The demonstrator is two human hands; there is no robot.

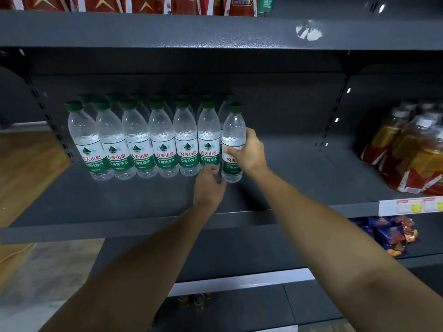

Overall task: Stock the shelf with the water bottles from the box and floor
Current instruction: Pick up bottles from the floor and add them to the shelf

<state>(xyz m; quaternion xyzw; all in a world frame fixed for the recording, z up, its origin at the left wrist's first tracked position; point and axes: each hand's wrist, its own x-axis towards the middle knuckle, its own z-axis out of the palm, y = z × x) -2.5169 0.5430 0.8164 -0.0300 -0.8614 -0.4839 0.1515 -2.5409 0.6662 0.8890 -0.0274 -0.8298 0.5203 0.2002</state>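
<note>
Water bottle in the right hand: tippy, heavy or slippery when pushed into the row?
Probably heavy for its size: the water bottle looks full. Tall and narrow, so likely tippy if pushed high. Its thin clear plastic may flex where the right hand grips it.

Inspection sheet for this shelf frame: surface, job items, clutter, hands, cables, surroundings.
Surface: dark grey shelf, bare to the right of the bottles.
Job's things: green-capped water bottles upright in a front row, more behind; end bottle upright at the row's right.
Clutter: nothing seen.
Hands: right hand grips the end bottle at its label; left hand low at the bottle bases, grip unclear.
Cables: nothing seen.
Surroundings: amber drink packs in the right bay, snack bags below, red packets above, price tags.
</note>
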